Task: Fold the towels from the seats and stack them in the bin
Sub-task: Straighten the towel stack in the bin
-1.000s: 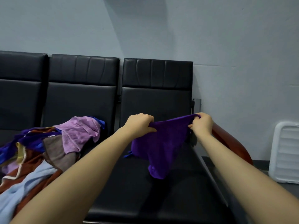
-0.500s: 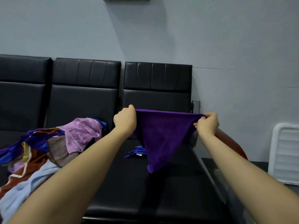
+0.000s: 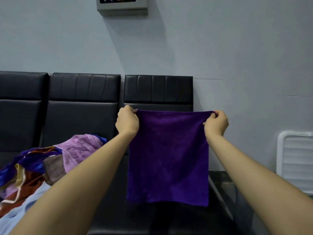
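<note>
Head view shows both hands raised in front of the seats, each pinching a top corner of a purple towel (image 3: 167, 156). Left hand (image 3: 127, 122) has its fingers curled over the left corner, where a small pale tag pokes out; right hand (image 3: 216, 122) grips the right corner with thumb and fingers closed on the cloth. How the fingertips sit behind the fabric is hidden. Stretched flat between the hands, the towel hangs as a near-square sheet — deep violet, plush, with an even top edge and a slightly uneven bottom hem — above the dark cushion of the rightmost black seat (image 3: 157, 92), covering most of its lower backrest. On the seats to the left lies a pile of towels (image 3: 50, 165) — lilac, brown, rust, dark blue and pale blue — partly cut off by the frame's left edge and partly covered by the left forearm. A white slatted bin (image 3: 296, 160) stands by the wall at far right, cut off by the frame. A grey wall box (image 3: 122, 5) is mounted above, its top cropped and its markings too small to read.
</note>
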Available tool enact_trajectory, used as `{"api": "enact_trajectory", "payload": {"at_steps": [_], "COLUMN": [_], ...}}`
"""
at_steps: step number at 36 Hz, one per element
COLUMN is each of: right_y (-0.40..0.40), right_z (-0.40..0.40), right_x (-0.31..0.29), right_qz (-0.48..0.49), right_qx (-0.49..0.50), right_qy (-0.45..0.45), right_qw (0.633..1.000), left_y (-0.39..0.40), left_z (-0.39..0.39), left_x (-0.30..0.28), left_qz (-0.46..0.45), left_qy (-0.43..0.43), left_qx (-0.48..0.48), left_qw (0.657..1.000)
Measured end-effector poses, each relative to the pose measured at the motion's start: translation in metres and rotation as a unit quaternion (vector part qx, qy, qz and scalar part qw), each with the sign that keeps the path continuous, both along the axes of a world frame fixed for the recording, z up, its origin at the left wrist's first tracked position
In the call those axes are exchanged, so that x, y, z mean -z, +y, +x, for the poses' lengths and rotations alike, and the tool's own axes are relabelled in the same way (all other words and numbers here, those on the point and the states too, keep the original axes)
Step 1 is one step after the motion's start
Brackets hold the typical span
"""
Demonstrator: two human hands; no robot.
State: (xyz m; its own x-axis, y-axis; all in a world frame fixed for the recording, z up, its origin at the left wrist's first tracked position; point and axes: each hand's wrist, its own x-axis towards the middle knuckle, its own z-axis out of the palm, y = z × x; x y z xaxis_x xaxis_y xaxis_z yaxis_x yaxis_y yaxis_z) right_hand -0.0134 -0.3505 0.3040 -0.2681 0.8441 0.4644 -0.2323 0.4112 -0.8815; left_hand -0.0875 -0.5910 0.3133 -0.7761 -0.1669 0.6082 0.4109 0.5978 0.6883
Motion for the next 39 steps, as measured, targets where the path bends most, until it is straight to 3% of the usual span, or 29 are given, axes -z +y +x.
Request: {"api": "enact_trajectory", "payload": {"at_steps": [8,18,24,29,35,39], "right_y": [0.000,0.001,-0.005,-0.011,-0.008,-0.008], "right_z": [-0.015,-0.029,-0.019,-0.002,0.009,0.012], "right_x": [0.016,-0.006,0.007,0.032,0.062,0.083], "right_qz": [-0.049,-0.018,-0.024,-0.028,-0.027,-0.055], "right_qx": [0.002,-0.020,-0.025,-0.029,0.020,-0.023], "right_qy": [-0.032,0.065,0.065,0.019,-0.077,-0.103], "right_qw": [0.998,0.997,0.997,0.999,0.996,0.993], "left_y": [0.008,0.016,0.012,0.006,0.000,-0.004], "left_z": [-0.026,-0.031,-0.024,-0.013,0.002,0.009], "left_x": [0.022,0.008,0.022,0.047,0.065,0.082], "left_qz": [0.059,0.116,0.120,0.128,0.075,0.100], "left_qy": [-0.060,0.064,0.095,0.053,-0.065,-0.112], "left_qx": [0.041,0.137,0.136,0.105,-0.009,0.012], "left_qw": [0.996,0.982,0.979,0.985,0.995,0.989]}}
